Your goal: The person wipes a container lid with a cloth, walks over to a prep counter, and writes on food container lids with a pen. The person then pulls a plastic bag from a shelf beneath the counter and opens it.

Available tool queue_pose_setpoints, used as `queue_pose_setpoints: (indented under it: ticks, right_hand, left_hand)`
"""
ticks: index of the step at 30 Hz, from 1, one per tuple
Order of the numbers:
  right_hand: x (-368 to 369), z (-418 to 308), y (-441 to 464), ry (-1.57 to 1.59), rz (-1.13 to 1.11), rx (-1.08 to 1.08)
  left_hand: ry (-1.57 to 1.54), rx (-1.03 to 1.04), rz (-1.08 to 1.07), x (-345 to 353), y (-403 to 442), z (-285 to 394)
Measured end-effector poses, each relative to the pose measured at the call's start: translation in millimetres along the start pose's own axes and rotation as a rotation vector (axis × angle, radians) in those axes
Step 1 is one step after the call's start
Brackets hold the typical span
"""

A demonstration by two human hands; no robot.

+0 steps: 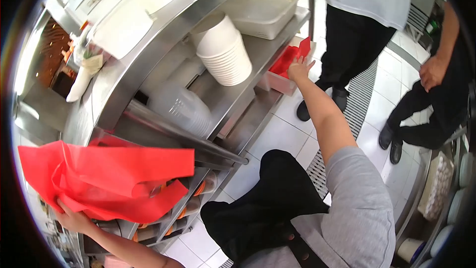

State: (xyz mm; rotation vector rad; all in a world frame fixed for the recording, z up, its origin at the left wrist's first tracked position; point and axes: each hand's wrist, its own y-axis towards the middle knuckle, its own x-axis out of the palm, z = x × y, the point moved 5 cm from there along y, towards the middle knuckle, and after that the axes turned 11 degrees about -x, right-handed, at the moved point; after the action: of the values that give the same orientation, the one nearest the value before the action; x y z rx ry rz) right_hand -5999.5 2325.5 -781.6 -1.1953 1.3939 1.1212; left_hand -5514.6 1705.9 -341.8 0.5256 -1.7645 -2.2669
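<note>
My left hand [74, 218] is closed on a red bag [114, 173]. The bag looks like thin fabric with a cut-out handle and hangs partly unfolded at the left, its folds hiding some of my fingers. With my right arm stretched forward, my right hand [299, 69] is over a pale pink bin [281, 84] on the low shelf. Its fingers are spread beside an upright red flap [304, 47]; whether they touch it is hard to see. More red folded material [283, 61] lies inside the bin.
Stacked white tubs [225, 52], clear plastic containers [181, 106] and a translucent basin [263, 12] occupy the steel shelf [203, 89]. A person in black trousers [352, 39] stands ahead, with another person's hand [433, 73] at right. Floor drain grates [361, 99] cross the white tiles.
</note>
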Motion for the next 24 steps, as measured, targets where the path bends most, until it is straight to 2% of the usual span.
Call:
queue_pose_setpoints:
  ticks: [2,4,6,10,12,14,16,18,20,23,24]
  right_hand:
    - [44.0,-4.3,38.0,-0.089,0.014,-0.015]
    - [22.5,-30.8,24.2,-0.029,-0.05,-0.097]
    - [79.2,-39.1,70.1,0.054,-0.256,-0.222]
    - [115.1,-53.5,94.0,0.067,-0.441,-0.342]
    - [121.1,-42.9,99.2,0.159,-0.442,-0.351]
    - [123.2,-29.0,103.8,0.317,-0.402,-0.367]
    - [101.6,-24.2,87.9,0.474,-0.202,-0.458]
    - [38.6,-28.0,35.8,0.411,0.186,-0.545]
    - [24.0,-2.8,1.3,0.329,0.591,-0.426]
    - [-8.7,6.3,-72.2,0.258,1.077,0.005]
    - [9.4,17.8,-61.7,0.322,1.044,0.114]
  left_hand:
    - [0.059,-0.069,-0.04,0.4,2.9,-18.8]
    - [0.002,-0.099,-0.067,2.0,1.0,-21.1]
    - [-0.047,-0.117,-0.098,6.2,-0.2,-41.6]
    - [-0.027,-0.131,-0.181,4.5,-5.6,-1.3]
    - [-0.105,-0.21,-0.158,1.4,-6.5,22.5]
    - [0.008,-0.263,-0.218,-3.3,-5.8,42.1]
    - [0.097,-0.304,-0.26,-3.2,-4.8,42.4]
    - [0.145,-0.325,-0.289,-1.1,-5.0,41.2]
    - [0.163,-0.339,-0.235,-6.5,-4.6,45.4]
    - [0.052,-0.323,-0.185,-2.3,-5.8,43.5]
    - [0.063,-0.331,-0.187,-1.8,-6.4,44.9]
